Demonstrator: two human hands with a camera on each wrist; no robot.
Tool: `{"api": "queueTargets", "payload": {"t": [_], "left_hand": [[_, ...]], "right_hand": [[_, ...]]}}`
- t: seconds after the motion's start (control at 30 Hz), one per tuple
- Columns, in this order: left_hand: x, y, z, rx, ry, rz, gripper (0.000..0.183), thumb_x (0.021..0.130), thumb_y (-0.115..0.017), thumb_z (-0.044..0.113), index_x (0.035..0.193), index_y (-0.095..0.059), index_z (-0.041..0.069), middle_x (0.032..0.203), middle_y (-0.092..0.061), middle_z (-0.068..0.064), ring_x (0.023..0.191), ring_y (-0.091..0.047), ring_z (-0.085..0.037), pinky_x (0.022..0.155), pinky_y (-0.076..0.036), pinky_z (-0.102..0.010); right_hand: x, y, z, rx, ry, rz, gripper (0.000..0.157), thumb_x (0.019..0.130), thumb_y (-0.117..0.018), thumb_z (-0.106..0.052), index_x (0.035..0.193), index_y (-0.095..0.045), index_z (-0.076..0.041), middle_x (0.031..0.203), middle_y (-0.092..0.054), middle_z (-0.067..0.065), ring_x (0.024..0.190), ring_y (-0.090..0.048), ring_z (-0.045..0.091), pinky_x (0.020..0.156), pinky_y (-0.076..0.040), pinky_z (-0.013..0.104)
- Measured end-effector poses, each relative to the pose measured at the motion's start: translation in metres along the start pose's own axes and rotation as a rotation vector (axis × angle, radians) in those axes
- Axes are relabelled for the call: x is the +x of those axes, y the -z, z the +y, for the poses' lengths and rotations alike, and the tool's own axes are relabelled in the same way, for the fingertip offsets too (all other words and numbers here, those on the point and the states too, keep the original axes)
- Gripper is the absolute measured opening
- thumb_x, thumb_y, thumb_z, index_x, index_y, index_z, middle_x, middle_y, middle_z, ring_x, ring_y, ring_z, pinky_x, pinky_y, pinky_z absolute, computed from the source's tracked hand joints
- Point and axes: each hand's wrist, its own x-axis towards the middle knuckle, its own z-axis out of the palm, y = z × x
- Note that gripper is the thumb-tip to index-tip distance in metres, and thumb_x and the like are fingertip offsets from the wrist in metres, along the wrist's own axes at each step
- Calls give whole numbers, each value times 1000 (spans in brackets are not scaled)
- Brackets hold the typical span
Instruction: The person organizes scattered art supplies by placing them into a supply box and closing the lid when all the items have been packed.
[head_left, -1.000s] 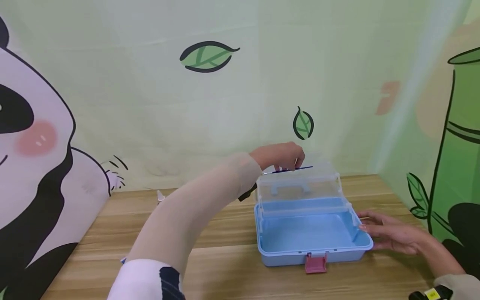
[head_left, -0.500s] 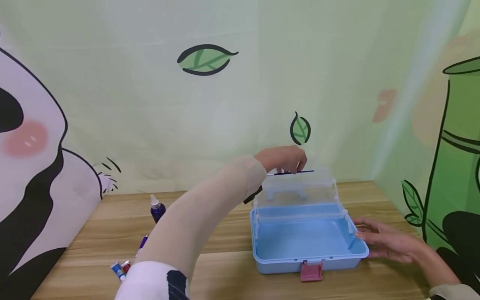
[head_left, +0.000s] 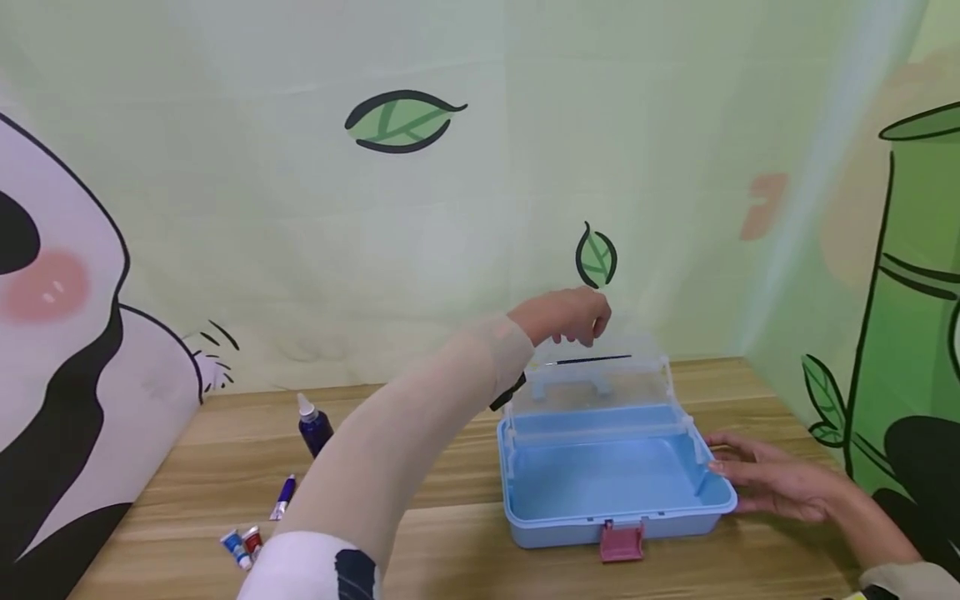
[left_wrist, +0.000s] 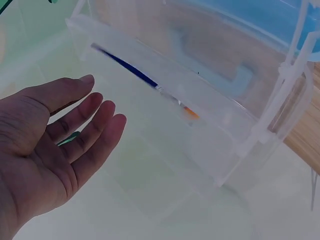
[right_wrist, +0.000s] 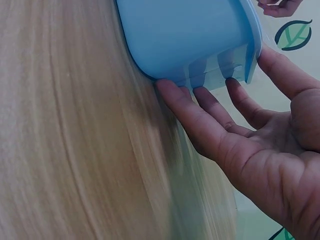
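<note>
A paintbrush (left_wrist: 132, 71) with a blue handle and orange bristles lies in the raised clear lid (head_left: 600, 382) of a blue storage box (head_left: 611, 475). Just above it is my left hand (head_left: 567, 317), fingers loosely bent and holding nothing; in the left wrist view a gap shows between fingertips and brush. My right hand (right_wrist: 265, 135) touches the right side of the box, its fingertips along the wall and its thumb near the rim. The box stands open on the table, its pink latch (head_left: 622, 543) hanging down at the front.
To the left on the wooden table (head_left: 442, 550) are a dark blue bottle (head_left: 315, 429) with a white nozzle, a purple-capped tube (head_left: 283, 498), a blue tube (head_left: 236, 550) and a red tube (head_left: 252, 540). A printed cloth backdrop (head_left: 300, 250) rises behind the table.
My left hand has let go of the paintbrush, which now lies lower, in the lid. My right hand has kept its place at the box's side. The head view has shifted slightly.
</note>
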Motion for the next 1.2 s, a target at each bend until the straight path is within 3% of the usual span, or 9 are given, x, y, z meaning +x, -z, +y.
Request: {"api": "queueTargets", "payload": {"t": [0.23,0.37,0.57,0.77,0.97,1.2], "left_hand": [[-11,-3,-9,31,-60,81,11,97,-69,16,107,-66,13,106,-62,-2,85,-63,-17,64,-56,-29],[-30,-3,-18,-2,-118,160,16,97,-68,14,112,-69,9,105,-66,-2,85,-64,-18,70,-55,-29],[-85,-14,-39,-57,-186,297,13,97,-66,11,109,-70,7,103,-69,-3,95,-61,-17,84,-51,-29],[-142,-34,-73,-192,-151,386,15,98,-66,11,111,-70,8,111,-69,-5,105,-63,-21,91,-53,-34],[-191,-59,-107,-204,-114,424,15,95,-69,8,110,-70,4,107,-69,-6,104,-65,-25,91,-55,-37],[-235,-88,-124,-199,-30,405,13,94,-71,8,107,-71,8,105,-68,-3,98,-64,-22,87,-56,-38]], "right_hand": [[0,0,0,-10,11,6,66,108,-46,-10,152,-2,11,147,-38,23,122,-59,32,101,-48,56],[2,-2,0,-26,16,18,67,108,-47,-10,153,-2,11,147,-38,24,122,-59,31,101,-48,55],[4,-3,2,-42,36,9,66,108,-47,-10,152,-5,12,144,-42,20,121,-59,31,100,-49,56],[0,0,3,-70,26,20,67,108,-45,-12,152,-1,12,153,-16,41,123,-58,29,100,-49,55],[1,-1,3,-77,7,28,71,109,-46,-14,152,3,12,153,-12,43,122,-59,30,100,-49,55],[0,-1,2,-79,6,17,71,109,-44,-13,152,6,13,152,-18,40,122,-59,30,101,-48,55]]}}
